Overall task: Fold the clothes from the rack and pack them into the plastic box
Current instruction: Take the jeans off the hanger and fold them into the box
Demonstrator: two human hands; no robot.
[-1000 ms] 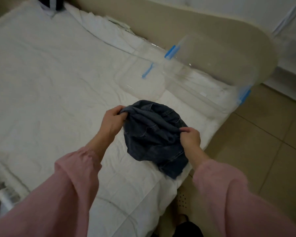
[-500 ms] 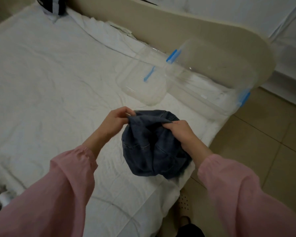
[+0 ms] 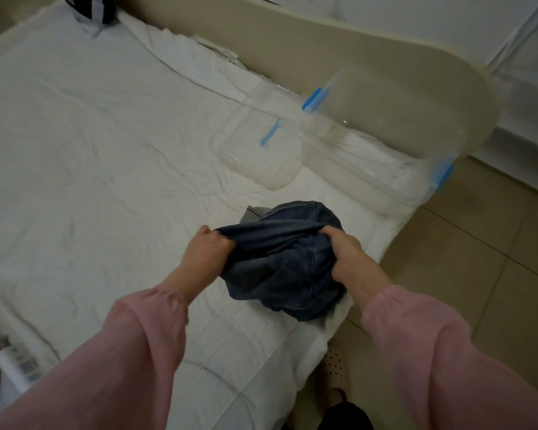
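While both hands grip the bunched jeans, I see the box lying ahead-right, nearer my right hand.

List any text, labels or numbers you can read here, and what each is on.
No text is readable.
Dark printed marks on the white object at lower left: too blurred to read.
Small pale strip on the wall of the clear plastic box: too small to read.
No label shows on the denim garment.
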